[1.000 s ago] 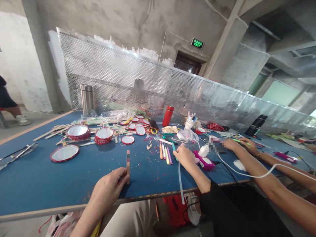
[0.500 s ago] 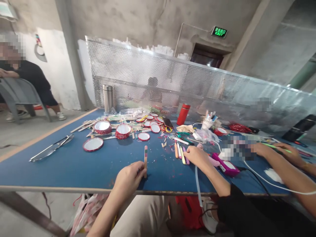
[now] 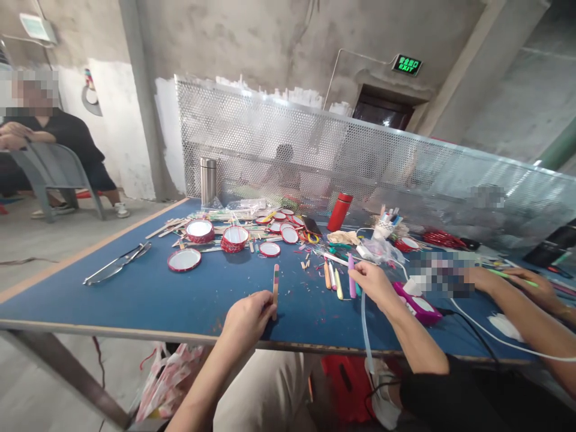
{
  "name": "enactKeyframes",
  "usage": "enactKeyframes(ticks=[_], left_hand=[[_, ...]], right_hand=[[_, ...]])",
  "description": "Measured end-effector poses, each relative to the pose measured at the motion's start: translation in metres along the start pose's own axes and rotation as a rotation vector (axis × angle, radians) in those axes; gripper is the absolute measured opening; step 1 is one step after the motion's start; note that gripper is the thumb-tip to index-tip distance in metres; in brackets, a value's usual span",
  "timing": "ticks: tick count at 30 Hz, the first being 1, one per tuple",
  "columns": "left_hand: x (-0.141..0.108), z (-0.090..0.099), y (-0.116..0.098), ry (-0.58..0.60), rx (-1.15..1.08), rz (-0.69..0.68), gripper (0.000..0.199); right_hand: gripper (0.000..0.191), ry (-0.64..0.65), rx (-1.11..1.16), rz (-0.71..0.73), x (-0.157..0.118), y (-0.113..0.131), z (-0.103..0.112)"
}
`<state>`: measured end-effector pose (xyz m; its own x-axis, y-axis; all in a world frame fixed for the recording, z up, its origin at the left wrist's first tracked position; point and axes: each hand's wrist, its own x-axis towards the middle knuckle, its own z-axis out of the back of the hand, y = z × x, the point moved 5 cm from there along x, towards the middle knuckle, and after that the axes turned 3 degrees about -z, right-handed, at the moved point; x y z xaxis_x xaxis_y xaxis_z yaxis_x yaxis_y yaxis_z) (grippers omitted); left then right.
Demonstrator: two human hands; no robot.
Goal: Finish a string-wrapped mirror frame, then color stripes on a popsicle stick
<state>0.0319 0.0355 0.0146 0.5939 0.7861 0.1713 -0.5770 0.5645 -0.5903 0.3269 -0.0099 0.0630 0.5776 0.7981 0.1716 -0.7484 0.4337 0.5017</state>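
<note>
1. Craft stick [image 3: 275, 292]: a flat stick with coloured bands, upright with a slight tilt, near the front edge of the counter [image 3: 135, 300]. Its lower end is level with the left hand [image 3: 247, 321].
2. Left hand: the grip is pressed together, pinching the craft stick.
3. Right hand [image 3: 371, 282]: the grip is closed on a purple stick [image 3: 351, 275], which stands upright at the fingers. A clear tube [image 3: 366, 336] runs down from under the hand, past the counter edge.
4. Items beside the right hand: loose coloured sticks [image 3: 330, 276] lie just left of it. A magenta device [image 3: 416, 306] with a white cord [image 3: 495, 339] lies to its right.
5. Co-worker: two bare hands [image 3: 508, 281] rest at the right of the counter. A green pen [image 3: 510, 276] lies in the fingers of one.
6. Mid-counter: red-rimmed round frames [image 3: 183, 260] and a heap of wooden sticks [image 3: 198, 227] lie left of centre. A metal tool [image 3: 116, 264] lies further left, apart from them.
7. Rear of counter: a steel flask [image 3: 208, 181], a red bottle [image 3: 339, 211] and a pen cup [image 3: 382, 228] stand along the back, before a perforated metal screen [image 3: 270, 132].
8. Left background: a seated person [image 3: 45, 126] occupies a grey chair [image 3: 54, 174] on the floor [image 3: 90, 252].
</note>
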Motion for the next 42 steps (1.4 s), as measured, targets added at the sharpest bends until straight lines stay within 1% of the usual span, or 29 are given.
enactKeyframes(ticks=[3,5,7,9,10,12,13,14,16,18,20,22,23,26,30,32,38,42], left_hand=[[0.0,0.0,0.0,-0.007,0.004,-0.01,0.02],[-0.001,0.0,0.0,-0.017,0.008,-0.008,0.021],[-0.001,0.001,0.0,-0.027,0.016,-0.004,0.021],[-0.001,0.001,-0.002,-0.027,0.025,-0.005,0.022],[-0.002,0.001,-0.002,-0.024,0.032,-0.004,0.022],[-0.002,0.002,-0.003,-0.022,0.046,0.003,0.02],[-0.002,0.002,-0.003,-0.026,0.048,0.005,0.019],[-0.002,0.002,-0.003,-0.031,0.043,0.007,0.018],[-0.003,0.002,-0.003,-0.037,0.02,0.0,0.018],[-0.003,0.002,-0.003,-0.037,0.006,-0.014,0.02],[-0.002,0.0,-0.002,-0.04,0.01,-0.021,0.021],[-0.002,0.0,-0.001,-0.042,0.016,-0.021,0.021],[-0.002,0.0,0.0,-0.043,0.016,-0.02,0.021],[-0.002,0.0,-0.001,-0.048,0.013,-0.019,0.02],[-0.003,0.001,-0.002,-0.047,0.03,-0.015,0.019],[-0.003,0.001,-0.002,-0.046,0.045,-0.011,0.017],[-0.003,0.0,-0.001,-0.061,0.053,-0.013,0.016],[-0.003,0.0,-0.001,-0.061,0.048,-0.018,0.015]], right_hand=[[0.028,0.084,0.247,0.081,-0.037,0.018,-0.005],[0.037,0.226,0.754,0.113,-0.066,0.037,-0.015],[0.043,0.314,1.039,0.108,-0.093,0.055,-0.028],[0.034,0.373,1.208,0.12,-0.112,0.072,-0.043],[0.028,0.376,1.279,0.115,-0.118,0.078,-0.051],[0.023,0.379,1.391,0.113,-0.123,0.087,-0.067],[0.022,0.356,1.429,0.127,-0.123,0.09,-0.073],[0.023,0.323,1.441,0.155,-0.122,0.091,-0.079],[0.025,0.187,1.389,0.248,-0.12,0.091,-0.083],[0.025,-0.002,1.247,0.335,-0.12,0.089,-0.083],[0.019,-0.171,1.079,0.376,-0.122,0.088,-0.08],[0.014,-0.277,0.966,0.404,-0.126,0.09,-0.078],[0.015,-0.304,0.94,0.424,-0.127,0.091,-0.079],[0.021,-0.333,0.934,0.447,-0.131,0.094,-0.083],[0.014,-0.295,0.945,0.382,-0.136,0.093,-0.091],[0.013,-0.282,0.938,0.389,-0.14,0.094,-0.091],[0.007,-0.3,0.776,0.589,-0.146,0.101,-0.086],[0.007,-0.294,0.766,0.612,-0.144,0.101,-0.088]])
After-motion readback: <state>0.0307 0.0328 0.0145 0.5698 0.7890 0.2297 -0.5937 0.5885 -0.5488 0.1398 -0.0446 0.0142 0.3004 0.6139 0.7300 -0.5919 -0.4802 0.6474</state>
